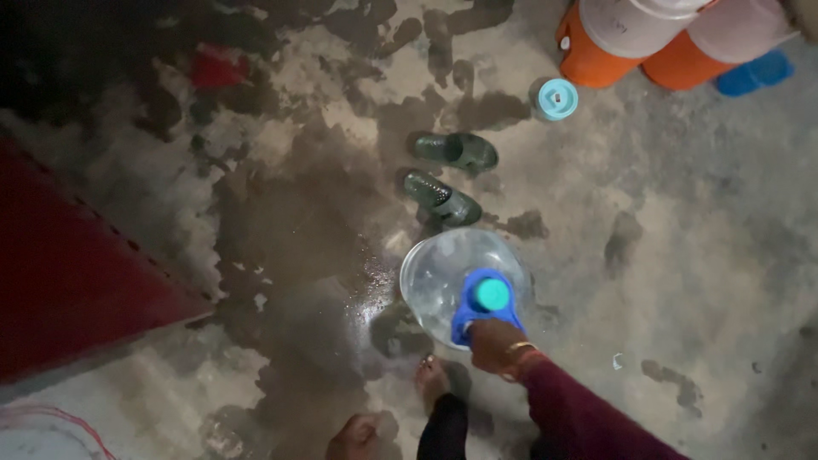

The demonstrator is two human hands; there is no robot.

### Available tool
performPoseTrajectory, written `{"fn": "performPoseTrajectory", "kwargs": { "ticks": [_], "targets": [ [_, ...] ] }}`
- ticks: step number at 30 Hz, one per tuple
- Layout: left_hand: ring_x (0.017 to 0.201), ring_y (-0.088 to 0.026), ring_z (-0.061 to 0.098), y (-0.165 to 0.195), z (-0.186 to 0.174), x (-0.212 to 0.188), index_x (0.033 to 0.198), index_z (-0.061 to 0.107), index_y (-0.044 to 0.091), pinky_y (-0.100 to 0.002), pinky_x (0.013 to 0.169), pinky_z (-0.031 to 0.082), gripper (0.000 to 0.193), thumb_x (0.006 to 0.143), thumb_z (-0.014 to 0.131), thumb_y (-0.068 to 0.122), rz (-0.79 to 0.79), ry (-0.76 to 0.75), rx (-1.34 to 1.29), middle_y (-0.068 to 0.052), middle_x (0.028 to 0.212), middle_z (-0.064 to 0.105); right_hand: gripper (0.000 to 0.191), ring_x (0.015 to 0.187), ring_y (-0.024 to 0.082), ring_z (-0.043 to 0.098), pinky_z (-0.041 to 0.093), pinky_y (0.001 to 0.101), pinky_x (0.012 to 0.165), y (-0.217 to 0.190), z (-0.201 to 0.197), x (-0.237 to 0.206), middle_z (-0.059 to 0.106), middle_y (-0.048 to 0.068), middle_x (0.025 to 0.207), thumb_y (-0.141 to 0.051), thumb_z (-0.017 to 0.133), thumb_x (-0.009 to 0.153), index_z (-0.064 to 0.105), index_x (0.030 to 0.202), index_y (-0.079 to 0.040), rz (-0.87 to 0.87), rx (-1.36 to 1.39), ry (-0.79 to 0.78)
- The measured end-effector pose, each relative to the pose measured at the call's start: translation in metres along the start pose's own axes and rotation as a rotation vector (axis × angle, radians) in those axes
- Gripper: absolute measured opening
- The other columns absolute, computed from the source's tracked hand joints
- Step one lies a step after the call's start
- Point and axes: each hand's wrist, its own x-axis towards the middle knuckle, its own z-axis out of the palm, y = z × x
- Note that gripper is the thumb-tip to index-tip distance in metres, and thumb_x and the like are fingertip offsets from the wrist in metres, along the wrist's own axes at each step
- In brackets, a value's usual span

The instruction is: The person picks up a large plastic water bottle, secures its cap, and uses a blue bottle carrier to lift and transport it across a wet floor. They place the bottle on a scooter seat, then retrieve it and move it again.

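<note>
A large clear water jug (439, 273) with a blue handle (479, 311) and a teal cap (492, 295) stands on or just above the wet concrete floor. My right hand (494, 345), with bangles at the wrist and a dark red sleeve behind it, is closed on the blue handle from the near side. My left hand is out of sight. My bare feet (430, 379) show just below the jug, on the wet patch.
Two dark green sandals (456, 152) lie just beyond the jug. Farther back are a teal lid (557, 99), two orange-and-white coolers (613, 38) and blue sandals (754, 75). A red surface (77, 273) fills the left side. A small red object (217, 68) lies at the far left.
</note>
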Motion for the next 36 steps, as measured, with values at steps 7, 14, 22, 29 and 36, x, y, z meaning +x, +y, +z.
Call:
{"fn": "performPoseTrajectory", "kwargs": {
  "ticks": [7,14,22,29,36],
  "targets": [
    [0.096,-0.021,0.075,0.104,-0.006,0.005,0.117,0.07,0.011,-0.035,0.084,0.057,0.048,0.089,0.059,0.049,-0.195,-0.066,-0.09,-0.007,0.101,0.076,0.02,0.088,0.039,0.071,0.055,0.0499,0.078,-0.051,0.012,-0.002,0.074,0.019,0.089,-0.019,0.072,0.07,0.077,0.088,-0.01,-0.059,-0.01,0.029],
    [0.113,-0.02,0.065,0.192,0.008,0.045,0.136,0.056,0.018,-0.044,0.088,0.052,0.067,0.087,0.059,0.063,-0.608,-0.202,-0.418,-0.002,0.125,0.066,0.019,0.084,0.038,0.071,0.055,0.0504,0.077,-0.062,0.011,-0.01,0.074,0.019,0.085,-0.025,0.068,0.084,0.078,0.082,-0.01,0.013,0.064,0.092],
    [0.103,-0.022,0.062,0.217,0.017,0.082,0.117,0.065,0.013,-0.047,0.083,0.052,0.05,0.084,0.072,0.049,-0.673,-0.256,-0.445,-0.009,0.116,0.065,0.016,0.089,0.036,0.072,0.055,0.0507,0.075,-0.065,0.018,-0.012,0.074,0.015,0.09,-0.025,0.071,0.082,0.078,0.091,-0.015,0.069,0.149,-0.015],
    [0.098,-0.023,0.067,0.24,0.01,0.113,0.102,0.069,0.005,-0.052,0.07,0.061,0.035,0.086,0.074,0.036,-0.435,-0.348,-0.233,-0.008,0.105,0.061,0.021,0.093,0.033,0.072,0.054,0.0495,0.077,-0.075,0.02,-0.004,0.075,0.011,0.095,-0.024,0.074,0.08,0.077,0.099,-0.017,0.119,0.183,-0.048],
    [0.098,-0.017,0.068,0.271,-0.017,0.135,0.107,0.071,0.005,-0.033,0.08,0.055,0.029,0.093,0.075,0.03,-0.317,-0.621,-0.124,-0.005,0.104,0.071,0.015,0.092,0.032,0.07,0.053,0.0495,0.071,-0.085,0.011,0.004,0.075,0.008,0.092,-0.025,0.073,0.079,0.077,0.092,-0.017,0.275,0.206,0.203]
  ]
}}
